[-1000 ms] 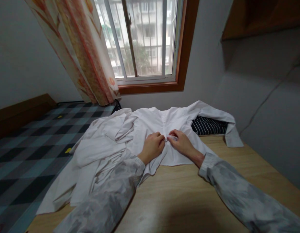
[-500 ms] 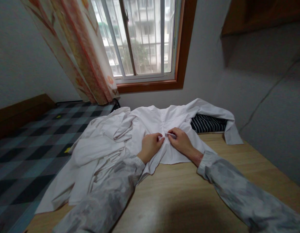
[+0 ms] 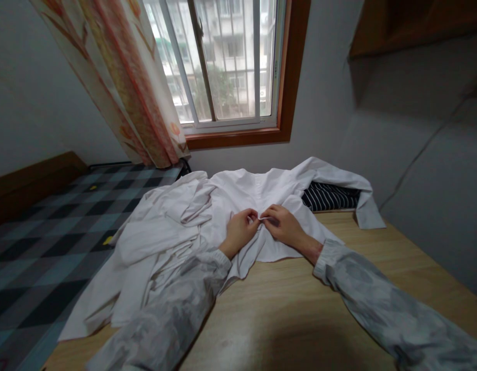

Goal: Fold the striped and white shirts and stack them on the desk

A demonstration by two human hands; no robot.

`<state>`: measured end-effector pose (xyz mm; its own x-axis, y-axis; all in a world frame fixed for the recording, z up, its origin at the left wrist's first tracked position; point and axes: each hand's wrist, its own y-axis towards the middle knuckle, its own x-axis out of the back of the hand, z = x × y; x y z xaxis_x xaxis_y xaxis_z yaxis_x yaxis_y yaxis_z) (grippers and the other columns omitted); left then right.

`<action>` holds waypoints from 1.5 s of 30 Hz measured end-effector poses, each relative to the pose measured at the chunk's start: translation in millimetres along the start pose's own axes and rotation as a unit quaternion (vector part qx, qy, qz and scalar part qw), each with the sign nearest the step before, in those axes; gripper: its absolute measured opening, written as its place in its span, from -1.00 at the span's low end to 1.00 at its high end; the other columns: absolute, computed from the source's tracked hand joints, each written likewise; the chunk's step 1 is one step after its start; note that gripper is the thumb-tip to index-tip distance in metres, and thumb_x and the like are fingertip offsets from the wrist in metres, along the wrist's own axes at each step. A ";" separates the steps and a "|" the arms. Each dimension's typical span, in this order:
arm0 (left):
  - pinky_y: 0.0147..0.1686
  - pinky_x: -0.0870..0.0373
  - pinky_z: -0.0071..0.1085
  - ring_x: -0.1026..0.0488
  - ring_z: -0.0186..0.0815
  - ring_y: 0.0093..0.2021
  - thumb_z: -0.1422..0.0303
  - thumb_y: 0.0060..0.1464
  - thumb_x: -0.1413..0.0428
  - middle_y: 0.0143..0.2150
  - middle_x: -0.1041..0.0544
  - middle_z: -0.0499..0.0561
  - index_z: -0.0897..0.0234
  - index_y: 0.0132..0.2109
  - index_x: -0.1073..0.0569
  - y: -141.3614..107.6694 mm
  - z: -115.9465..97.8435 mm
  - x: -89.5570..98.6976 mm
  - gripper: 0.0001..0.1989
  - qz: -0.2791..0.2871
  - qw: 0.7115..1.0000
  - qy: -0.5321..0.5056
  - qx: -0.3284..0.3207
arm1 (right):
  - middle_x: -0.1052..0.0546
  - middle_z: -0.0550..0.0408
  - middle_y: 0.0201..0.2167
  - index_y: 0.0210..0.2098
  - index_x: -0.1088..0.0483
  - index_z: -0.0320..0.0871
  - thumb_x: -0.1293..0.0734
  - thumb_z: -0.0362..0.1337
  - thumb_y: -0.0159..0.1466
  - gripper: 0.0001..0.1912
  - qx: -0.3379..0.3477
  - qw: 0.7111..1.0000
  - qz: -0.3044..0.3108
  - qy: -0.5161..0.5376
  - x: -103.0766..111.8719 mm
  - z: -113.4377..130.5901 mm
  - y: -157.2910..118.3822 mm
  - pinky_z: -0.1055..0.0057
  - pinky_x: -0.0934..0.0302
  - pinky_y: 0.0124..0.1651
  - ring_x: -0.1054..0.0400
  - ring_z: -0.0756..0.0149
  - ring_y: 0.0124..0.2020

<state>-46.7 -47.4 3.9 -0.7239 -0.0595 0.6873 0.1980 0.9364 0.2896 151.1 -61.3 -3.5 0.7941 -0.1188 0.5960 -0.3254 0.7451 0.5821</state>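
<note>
While the white shirt (image 3: 238, 188) lay spread across the tabletop (image 3: 285, 309) at the centre of the frame, my left hand (image 3: 238, 232) and right hand (image 3: 287, 226) worked just beside each other over its middle. With the right, I pinched a thin white edge of cloth between thumb and fingers. The left had its thumb and fingertips drawn together at the same line, apparently pinching fabric; my fingers hid the exact contact.

Handling: I judged the shirt light, soft and limp, with little risk of slipping or breakage but a ready tendency to crease. The best hold appeared to be the centre edge, taken between thumb and fingertip, since a doubled edge would be firmer than the single cloth around it. For lifting the whole, I rated the shoulders the sounder grip.

Materials: the shirt's surface was matt, with fine puckers along the centre line and a loose, wavy lower hem. Its sleeve (image 3: 339, 178), right of centre, bent around a dark striped cloth (image 3: 331, 197) and ended in a flat, squared end. Bunched white cloth (image 3: 157, 242) lay in deep layered folds at left; I could not tell whether it belonged to the same garment. The tabletop was pale, smooth, grained wood. At the left of the frame, the bed (image 3: 37, 247) carried a checked cover.
</note>
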 end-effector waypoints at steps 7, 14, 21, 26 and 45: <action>-0.33 -0.35 -0.39 -0.51 -0.30 -0.36 0.28 0.26 -0.21 -0.27 -0.67 -0.03 0.20 -0.13 -0.59 1.0 3.7 -3.5 -0.88 0.012 0.997 -0.066 -0.029 | -0.67 0.03 -0.19 -0.17 -0.58 -0.07 -0.34 -0.21 0.44 -0.84 -0.095 0.986 -0.058 0.123 -3.9 -7.0 0.3 0.20 -0.40 0.03 -0.56 0.14 -0.12; -0.32 -0.35 -0.40 -0.49 -0.31 -0.36 0.30 0.28 -0.18 -0.31 -0.64 -0.04 0.23 -0.12 -0.60 0.5 4.3 -3.2 -0.86 0.024 0.995 -0.086 -0.050 | -0.72 0.02 -0.21 -0.18 -0.64 -0.13 -0.50 -0.13 0.30 -0.79 -0.187 0.963 -0.055 0.186 -13.6 -22.9 2.2 0.23 -0.45 0.03 -0.61 0.16 -0.15; -0.29 -0.36 -0.41 -0.49 -0.32 -0.36 0.27 0.25 -0.20 -0.30 -0.66 -0.01 0.29 -0.15 -0.64 2.3 3.7 -2.1 -0.81 0.025 0.992 -0.119 -0.046 | -0.73 -0.01 -0.21 -0.17 -0.69 -0.13 -0.52 -0.05 0.29 -0.72 -0.178 0.965 -0.052 0.186 -12.3 -21.1 1.0 0.22 -0.46 0.00 -0.61 0.15 -0.18; -0.25 -0.40 -0.39 -0.54 -0.27 -0.30 0.22 0.25 -0.18 -0.29 -0.68 0.03 0.30 -0.16 -0.66 4.3 3.9 -3.6 -0.75 0.033 0.985 -0.170 -0.025 | -0.74 0.00 -0.22 -0.18 -0.70 -0.12 -0.53 -0.04 0.29 -0.72 -0.175 0.963 -0.066 0.191 -13.4 -20.7 0.2 0.22 -0.46 -0.01 -0.62 0.14 -0.18; -0.42 -0.27 -0.44 -0.43 -0.33 -0.43 0.14 0.12 -0.29 -0.36 -0.65 -0.01 0.32 -0.17 -0.68 6.2 14.7 -9.8 -0.68 0.011 0.985 -0.171 0.000 | -0.75 0.00 -0.20 -0.19 -0.70 -0.10 -0.50 -0.26 0.34 -0.91 -0.136 0.985 -0.056 0.088 -9.4 -8.7 -0.3 0.24 -0.46 -0.02 -0.65 0.12 -0.17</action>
<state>-48.1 -36.0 -10.8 -0.8998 0.0808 0.4288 0.2164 0.9360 0.2778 148.2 -54.7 -14.0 0.9014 -0.1121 0.4182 -0.1007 0.8852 0.4543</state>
